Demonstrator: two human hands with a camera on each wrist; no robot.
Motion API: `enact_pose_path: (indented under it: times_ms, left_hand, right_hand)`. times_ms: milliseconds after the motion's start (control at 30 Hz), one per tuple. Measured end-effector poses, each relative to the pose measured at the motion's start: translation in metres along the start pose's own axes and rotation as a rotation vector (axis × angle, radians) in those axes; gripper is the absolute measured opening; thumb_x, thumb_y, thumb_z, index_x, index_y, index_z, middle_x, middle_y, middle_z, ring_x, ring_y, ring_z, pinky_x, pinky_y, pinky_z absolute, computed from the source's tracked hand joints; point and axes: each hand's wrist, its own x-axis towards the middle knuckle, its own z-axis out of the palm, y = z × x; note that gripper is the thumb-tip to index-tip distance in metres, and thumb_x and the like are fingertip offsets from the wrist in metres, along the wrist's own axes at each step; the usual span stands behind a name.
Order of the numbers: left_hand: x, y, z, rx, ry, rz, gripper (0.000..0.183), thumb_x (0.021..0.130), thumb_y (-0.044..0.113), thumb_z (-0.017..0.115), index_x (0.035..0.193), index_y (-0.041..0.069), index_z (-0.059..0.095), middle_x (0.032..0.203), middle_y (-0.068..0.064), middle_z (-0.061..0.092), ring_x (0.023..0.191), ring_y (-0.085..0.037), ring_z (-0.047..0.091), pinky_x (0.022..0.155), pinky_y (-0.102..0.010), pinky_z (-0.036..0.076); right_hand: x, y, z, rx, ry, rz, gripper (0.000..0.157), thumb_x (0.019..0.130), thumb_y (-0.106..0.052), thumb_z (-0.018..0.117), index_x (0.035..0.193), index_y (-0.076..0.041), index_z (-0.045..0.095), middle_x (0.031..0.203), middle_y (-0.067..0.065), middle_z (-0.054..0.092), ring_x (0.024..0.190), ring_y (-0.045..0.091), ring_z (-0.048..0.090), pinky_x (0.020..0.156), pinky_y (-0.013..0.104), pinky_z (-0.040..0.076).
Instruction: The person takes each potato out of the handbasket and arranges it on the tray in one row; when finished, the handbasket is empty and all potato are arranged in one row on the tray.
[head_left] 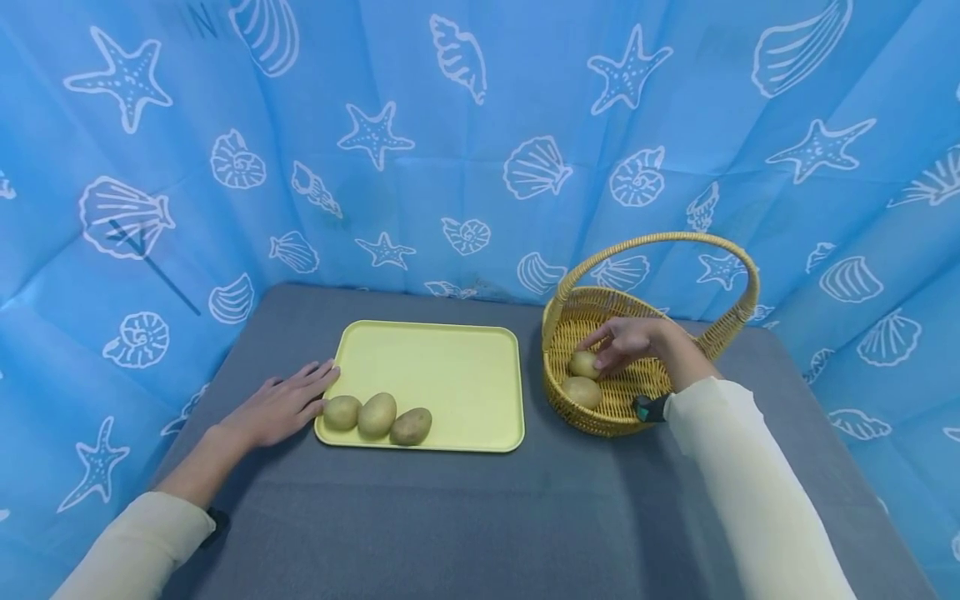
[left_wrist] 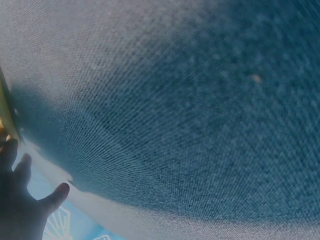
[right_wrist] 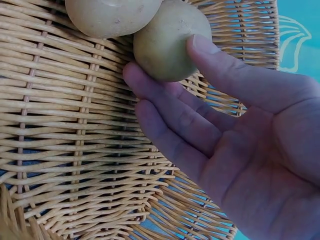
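Note:
Inside the wicker basket (head_left: 609,423), my right hand (head_left: 628,342) holds a potato (head_left: 583,364) between thumb and fingers. The right wrist view shows the thumb against one side of this potato (right_wrist: 172,42) and the fingers curled under it. A second potato (head_left: 582,392) lies beside it in the basket. My left hand (head_left: 288,404) lies flat with spread fingers at the left rim of the yellow tray (head_left: 450,375), the fingertips touching the rim. Along the tray's near left edge sit a round potato (head_left: 341,412), a larger potato (head_left: 377,415) and a browner potato (head_left: 411,427).
A tall arched handle (head_left: 660,239) rises over the basket, and my right forearm passes by its right end. Grey cloth (head_left: 450,517) covers the table. Behind it hangs a blue curtain (head_left: 465,125) with white shells and starfish.

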Motion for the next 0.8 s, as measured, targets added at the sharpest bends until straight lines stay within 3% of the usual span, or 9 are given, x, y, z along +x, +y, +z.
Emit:
enact_pose_path:
  times_ms: [367,567,800]
  left_hand:
    - [0.001,0.001,-0.001,0.018,0.0,0.012,0.059,0.108,0.042,0.037,0.158,0.011,0.029,0.162,-0.015,0.026,0.147,-0.042,0.022,0.106,-0.074,0.019]
    - [0.0,0.002,-0.002,0.031,-0.007,0.009,0.06,0.108,0.043,0.038,0.158,0.011,0.029,0.162,-0.015,0.026,0.147,-0.042,0.023,0.106,-0.075,0.019]
    - [0.0,0.002,-0.003,0.055,-0.004,0.01,0.06,0.108,0.043,0.038,0.158,0.01,0.03,0.162,-0.015,0.027,0.147,-0.042,0.024,0.105,-0.074,0.021]
  right_hand:
    - [-0.021,-0.009,0.0,-0.126,0.021,-0.105,0.054,0.093,-0.005,0.068,0.142,0.007,0.049,0.121,0.022,0.06,0.107,0.027,0.064,0.099,0.044,0.05]
    - [-0.037,-0.024,0.008,-0.338,0.052,-0.243,0.052,0.091,-0.012,0.072,0.138,0.003,0.056,0.124,0.018,0.063,0.113,0.032,0.06,0.093,0.04,0.052]
    - [-0.044,-0.037,0.026,-0.426,0.036,-0.403,0.051,0.09,-0.012,0.072,0.137,0.002,0.058,0.125,0.012,0.067,0.118,0.035,0.058,0.098,0.047,0.048]
